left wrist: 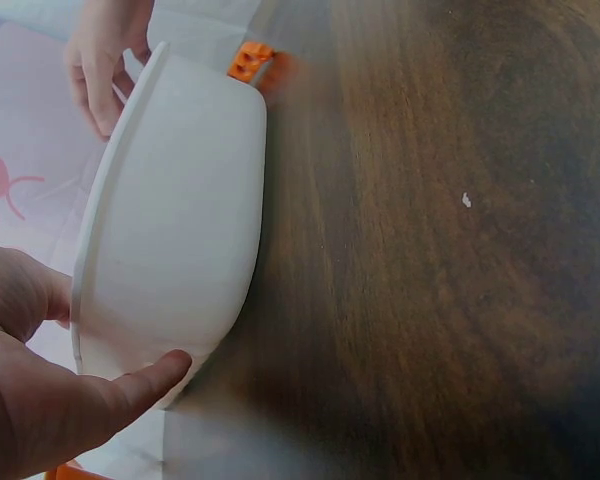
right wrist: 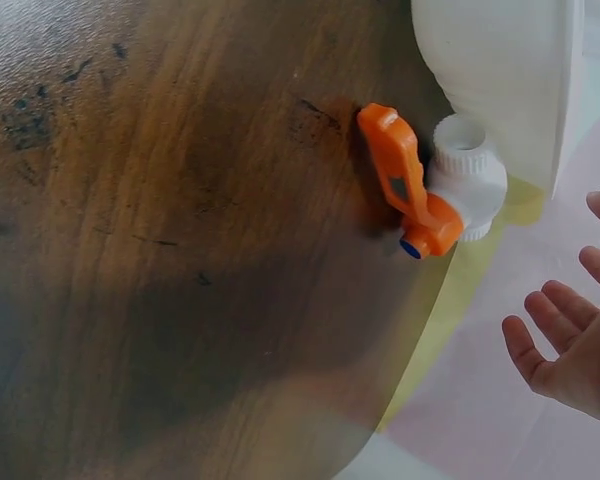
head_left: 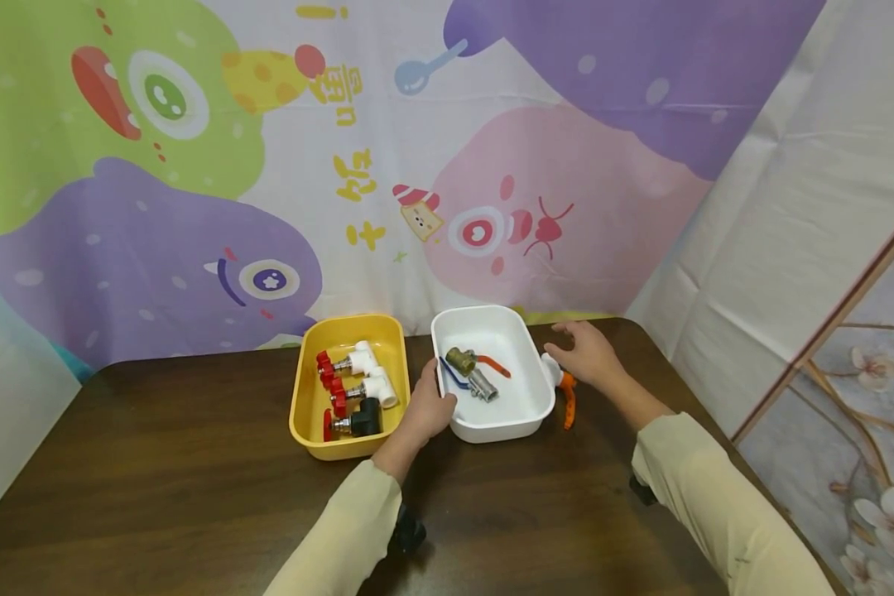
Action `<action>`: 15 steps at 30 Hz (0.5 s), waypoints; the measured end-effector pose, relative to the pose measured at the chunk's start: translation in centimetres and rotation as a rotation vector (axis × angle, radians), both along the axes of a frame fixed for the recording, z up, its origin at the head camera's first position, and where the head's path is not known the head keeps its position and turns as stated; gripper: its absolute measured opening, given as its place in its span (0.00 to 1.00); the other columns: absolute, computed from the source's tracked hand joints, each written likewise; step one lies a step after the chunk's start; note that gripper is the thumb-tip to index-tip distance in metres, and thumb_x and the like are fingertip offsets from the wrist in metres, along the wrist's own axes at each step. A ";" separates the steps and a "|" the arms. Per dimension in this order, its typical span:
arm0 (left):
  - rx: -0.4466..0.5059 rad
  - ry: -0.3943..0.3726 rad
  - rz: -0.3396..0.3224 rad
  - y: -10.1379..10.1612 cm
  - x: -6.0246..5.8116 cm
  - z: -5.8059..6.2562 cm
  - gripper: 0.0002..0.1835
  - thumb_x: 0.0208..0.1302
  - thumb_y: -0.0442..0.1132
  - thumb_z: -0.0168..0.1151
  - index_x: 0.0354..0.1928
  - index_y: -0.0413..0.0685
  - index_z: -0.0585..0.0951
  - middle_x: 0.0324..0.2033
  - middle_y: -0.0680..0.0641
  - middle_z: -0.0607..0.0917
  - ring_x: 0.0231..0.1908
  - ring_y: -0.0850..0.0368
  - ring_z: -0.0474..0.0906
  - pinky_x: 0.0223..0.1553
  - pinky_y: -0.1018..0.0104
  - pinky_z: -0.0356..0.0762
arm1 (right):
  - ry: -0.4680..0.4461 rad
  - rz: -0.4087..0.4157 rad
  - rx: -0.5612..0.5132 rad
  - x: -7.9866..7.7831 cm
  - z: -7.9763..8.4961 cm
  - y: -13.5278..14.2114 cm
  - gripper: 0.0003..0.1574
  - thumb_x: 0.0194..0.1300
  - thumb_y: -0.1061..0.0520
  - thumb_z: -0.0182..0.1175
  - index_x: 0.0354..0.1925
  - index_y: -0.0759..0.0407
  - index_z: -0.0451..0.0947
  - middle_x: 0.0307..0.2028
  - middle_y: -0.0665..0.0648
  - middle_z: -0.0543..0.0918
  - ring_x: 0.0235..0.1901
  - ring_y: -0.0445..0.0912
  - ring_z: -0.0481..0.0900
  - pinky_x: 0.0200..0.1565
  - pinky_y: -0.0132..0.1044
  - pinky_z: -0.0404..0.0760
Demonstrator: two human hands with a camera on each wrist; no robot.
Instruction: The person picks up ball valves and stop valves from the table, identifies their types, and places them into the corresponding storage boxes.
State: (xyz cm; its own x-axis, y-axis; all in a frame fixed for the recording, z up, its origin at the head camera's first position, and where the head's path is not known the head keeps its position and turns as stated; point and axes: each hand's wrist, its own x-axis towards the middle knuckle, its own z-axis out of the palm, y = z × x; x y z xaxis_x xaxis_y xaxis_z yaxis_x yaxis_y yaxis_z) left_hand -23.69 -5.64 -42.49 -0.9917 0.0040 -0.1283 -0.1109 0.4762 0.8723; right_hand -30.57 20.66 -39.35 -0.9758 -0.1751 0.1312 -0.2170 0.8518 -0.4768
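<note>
My left hand (head_left: 426, 403) holds the near left corner of a white plastic basin (head_left: 492, 431). In the left wrist view its thumb lies along the basin's outer wall (left wrist: 180, 200). A brass ball valve (head_left: 460, 360) with a red lever and a silver ball valve (head_left: 483, 386) with a blue lever lie inside the basin. Off the basin's right side is a white plastic ball valve (right wrist: 470, 180) with an orange lever (right wrist: 395, 165). My right hand (head_left: 587, 353) hovers beside that valve, fingers spread and apart from it in the right wrist view.
A yellow basin (head_left: 296, 414) stands left of the white one. In it lie two white valves (head_left: 365, 359) and a black valve (head_left: 367, 416), all with red handwheels. Both basins sit on a dark wooden table (head_left: 194, 497), against a cartoon-printed cloth (head_left: 372, 273).
</note>
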 end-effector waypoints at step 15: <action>0.011 0.014 -0.002 0.0 0.1 0.1 0.36 0.63 0.33 0.50 0.72 0.39 0.49 0.68 0.33 0.60 0.66 0.42 0.59 0.65 0.47 0.61 | -0.036 -0.033 0.004 0.3 -1.2 0.4 0.32 0.62 0.45 0.57 0.59 0.61 0.71 0.53 0.68 0.74 0.51 0.60 0.73 0.50 0.55 0.74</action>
State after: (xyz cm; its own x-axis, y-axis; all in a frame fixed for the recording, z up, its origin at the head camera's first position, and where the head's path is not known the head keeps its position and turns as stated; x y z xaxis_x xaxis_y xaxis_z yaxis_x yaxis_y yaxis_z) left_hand -23.62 -5.66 -42.36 -0.9935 0.0075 -0.1140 -0.0974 0.4667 0.8790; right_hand -30.27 21.10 -40.52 -0.9851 -0.1428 0.0954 -0.1712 0.8601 -0.4805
